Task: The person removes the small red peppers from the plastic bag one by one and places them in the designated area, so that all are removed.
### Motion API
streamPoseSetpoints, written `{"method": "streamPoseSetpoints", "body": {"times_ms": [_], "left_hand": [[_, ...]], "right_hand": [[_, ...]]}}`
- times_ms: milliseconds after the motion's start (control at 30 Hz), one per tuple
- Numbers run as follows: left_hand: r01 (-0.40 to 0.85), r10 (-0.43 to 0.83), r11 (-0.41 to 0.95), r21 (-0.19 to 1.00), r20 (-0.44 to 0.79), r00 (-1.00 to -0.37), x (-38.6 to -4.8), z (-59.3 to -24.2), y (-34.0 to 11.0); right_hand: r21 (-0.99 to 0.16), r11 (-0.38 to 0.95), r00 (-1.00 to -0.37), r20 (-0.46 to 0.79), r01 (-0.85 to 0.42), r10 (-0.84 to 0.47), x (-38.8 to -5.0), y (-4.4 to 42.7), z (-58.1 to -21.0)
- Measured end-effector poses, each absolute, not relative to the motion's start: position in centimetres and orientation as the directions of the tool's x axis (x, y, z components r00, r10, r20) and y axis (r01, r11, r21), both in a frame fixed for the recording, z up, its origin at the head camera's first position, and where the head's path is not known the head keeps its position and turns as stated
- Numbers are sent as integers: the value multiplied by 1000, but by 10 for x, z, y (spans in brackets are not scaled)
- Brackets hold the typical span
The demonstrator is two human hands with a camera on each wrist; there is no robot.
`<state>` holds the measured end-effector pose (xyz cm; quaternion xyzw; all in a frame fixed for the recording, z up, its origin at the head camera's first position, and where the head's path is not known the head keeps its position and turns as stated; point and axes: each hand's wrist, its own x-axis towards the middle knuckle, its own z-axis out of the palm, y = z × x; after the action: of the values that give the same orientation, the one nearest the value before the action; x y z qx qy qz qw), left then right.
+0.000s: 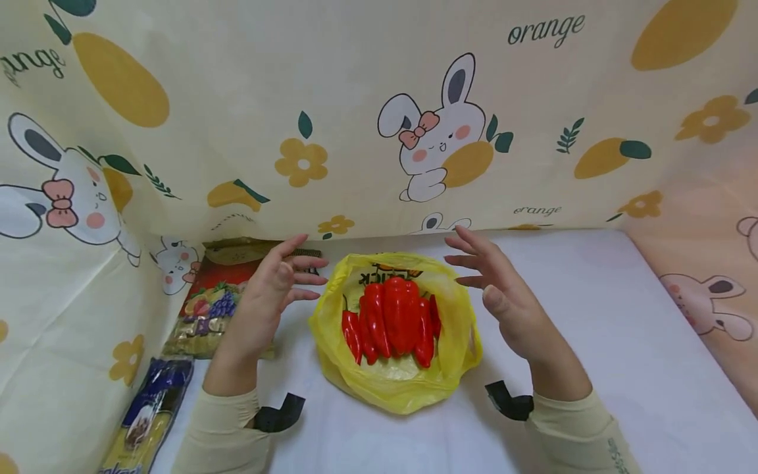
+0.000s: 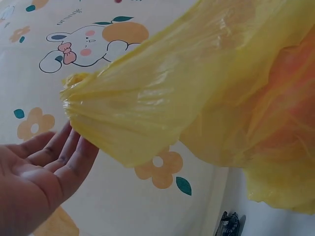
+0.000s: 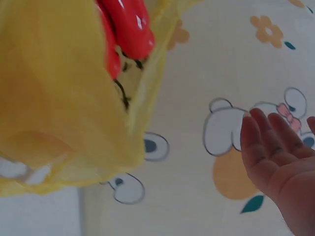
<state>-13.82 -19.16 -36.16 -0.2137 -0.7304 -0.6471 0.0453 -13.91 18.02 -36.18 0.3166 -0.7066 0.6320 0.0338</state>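
Note:
A yellow plastic bag sits with its mouth spread wide on the white surface. Inside it lie a large red bell pepper and several slim red chili peppers, glossy in the light. My left hand is held at the bag's left rim, fingers extended; in the left wrist view its fingertips appear against the yellow plastic, though contact is hard to tell. On the right side my right hand hovers by the rim with loose fingers. The right wrist view shows this hand apart from the bag, holding nothing.
Behind my left forearm lies a red and gold packet printed with fruit. A blue and yellow packet lies at the lower left. Patterned cloth with rabbits and flowers rises at the back and sides.

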Motion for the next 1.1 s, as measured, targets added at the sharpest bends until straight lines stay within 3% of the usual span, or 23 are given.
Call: {"method": "streamPoseSetpoints", "body": {"times_ms": [300,667,833,1100], "left_hand": [[231,270,220,948,169,-948,-136,-357,-189],[92,353,188,978,21,-936,-135,-355,-187],[80,333,177,981,17,-943,-134,-355,-184],[106,280,92,990,76,-957,-133,-358,-175]], "right_hand": [[-891,18,-801,399,-454,-446,-142,168,-377],[-906,20,-810,369,-424,-457,-143,160,-385],[-923,47,-833,322,-382,-450,-143,150,-391],[-928,211,-897,209,-307,-389,-144,129,-406]]}}
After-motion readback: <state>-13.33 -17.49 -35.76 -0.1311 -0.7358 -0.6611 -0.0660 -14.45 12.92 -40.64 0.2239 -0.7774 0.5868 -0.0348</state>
